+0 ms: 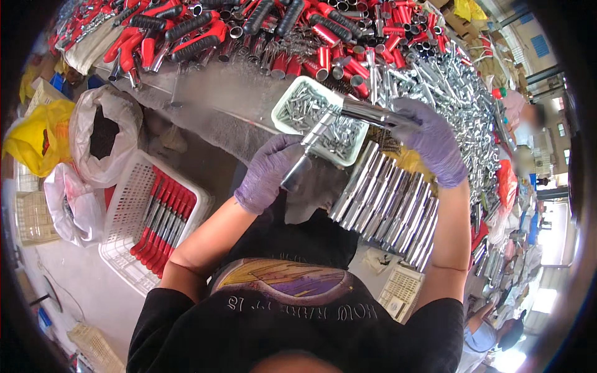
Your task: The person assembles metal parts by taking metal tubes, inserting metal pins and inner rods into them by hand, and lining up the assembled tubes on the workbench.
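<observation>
My left hand (268, 173), in a purple glove, is closed around a slim shiny metal rod (318, 132). My right hand (433, 142), gloved the same way, grips a wider chrome tube (367, 112). The rod's upper end meets the tube's left end; whether it goes inside, I cannot tell. Both parts cross above a pale plastic tray (346, 163) that holds small metal pieces. Below my right hand, several chrome tubes (387, 200) lie side by side in a slanting row.
Red and black handles (199, 38) and red tubes heap along the far side. Loose metal parts (463, 118) spread to the right. A white basket (118, 214) of red-ended tools stands at left beside a white sack (121, 112) and a yellow bag (40, 140). Another person (488, 332) is at lower right.
</observation>
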A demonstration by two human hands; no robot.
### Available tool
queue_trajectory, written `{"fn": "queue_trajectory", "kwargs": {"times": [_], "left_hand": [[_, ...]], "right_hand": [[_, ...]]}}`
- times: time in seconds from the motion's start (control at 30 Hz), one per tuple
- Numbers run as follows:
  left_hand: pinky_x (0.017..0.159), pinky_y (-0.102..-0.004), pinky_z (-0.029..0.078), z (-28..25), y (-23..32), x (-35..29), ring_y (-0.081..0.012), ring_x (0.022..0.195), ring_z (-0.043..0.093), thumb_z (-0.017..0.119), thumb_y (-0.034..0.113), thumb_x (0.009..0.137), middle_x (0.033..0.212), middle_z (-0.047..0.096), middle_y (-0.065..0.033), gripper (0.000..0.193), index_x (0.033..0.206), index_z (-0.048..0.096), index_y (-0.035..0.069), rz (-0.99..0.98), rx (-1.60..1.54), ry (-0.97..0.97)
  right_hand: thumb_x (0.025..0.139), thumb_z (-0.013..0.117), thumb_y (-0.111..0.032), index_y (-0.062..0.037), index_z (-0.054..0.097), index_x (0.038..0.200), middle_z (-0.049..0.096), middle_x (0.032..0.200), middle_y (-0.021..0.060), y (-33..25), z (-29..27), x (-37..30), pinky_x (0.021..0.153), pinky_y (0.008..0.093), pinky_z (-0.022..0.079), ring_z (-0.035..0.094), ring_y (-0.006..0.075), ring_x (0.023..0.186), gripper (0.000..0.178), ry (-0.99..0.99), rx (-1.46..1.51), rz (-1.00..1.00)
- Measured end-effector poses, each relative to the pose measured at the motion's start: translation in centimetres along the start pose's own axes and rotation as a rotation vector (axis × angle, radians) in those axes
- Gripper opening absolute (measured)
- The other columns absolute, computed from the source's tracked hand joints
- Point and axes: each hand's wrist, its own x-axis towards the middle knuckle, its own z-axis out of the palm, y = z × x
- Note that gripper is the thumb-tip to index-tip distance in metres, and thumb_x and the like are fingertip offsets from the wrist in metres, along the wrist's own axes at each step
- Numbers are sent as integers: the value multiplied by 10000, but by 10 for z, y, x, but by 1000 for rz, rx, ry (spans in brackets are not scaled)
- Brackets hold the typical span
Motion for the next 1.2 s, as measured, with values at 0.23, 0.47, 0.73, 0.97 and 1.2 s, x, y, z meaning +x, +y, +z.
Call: {"fn": "queue_trajectory", "kwargs": {"times": [0.23, 0.47, 0.73, 0.97, 1.2], "left_hand": [[377, -197, 418, 12, 11, -31, -116, 522, 564, 623, 218, 858, 786, 624, -83, 273, 1024, 513, 30, -133, 63, -122], [311, -246, 437, 10, 0, -42, -179, 475, 572, 509, 354, 883, 757, 612, -143, 354, 991, 562, 20, -545, -404, -457], [312, -228, 451, 22, -25, -47, -186, 476, 582, 518, 560, 842, 775, 629, -175, 621, 1200, 500, 53, -679, -712, -515], [322, -202, 436, 30, -14, -60, -160, 463, 581, 542, 648, 799, 747, 613, -153, 691, 1202, 512, 87, -548, -671, -544], [299, -172, 384, 30, -11, -65, -114, 407, 528, 570, 686, 756, 782, 607, -127, 791, 1205, 484, 41, -453, -574, -410]], "right_hand": [[834, 650, -221, -24, 558, 1174, 609, 810, 37, 5, -16, -19, 521, 200, 469, 546, 62, 591, 403, 241, 309, 61], [840, 647, -412, -17, 540, 1191, 635, 826, 61, 7, 4, -12, 486, 200, 477, 573, 95, 553, 538, 143, 392, -49], [898, 505, -523, -55, 640, 886, 614, 721, 70, -23, 60, -26, 592, 284, 468, 580, 185, 615, 487, 102, 29, 7], [924, 499, -448, 0, 613, 880, 603, 720, 89, -20, 88, -38, 668, 319, 449, 557, 183, 677, 464, 209, 176, -119], [938, 481, -431, -7, 607, 884, 598, 691, 94, -30, 101, -43, 631, 310, 452, 568, 192, 644, 445, 244, 183, -118]]}}
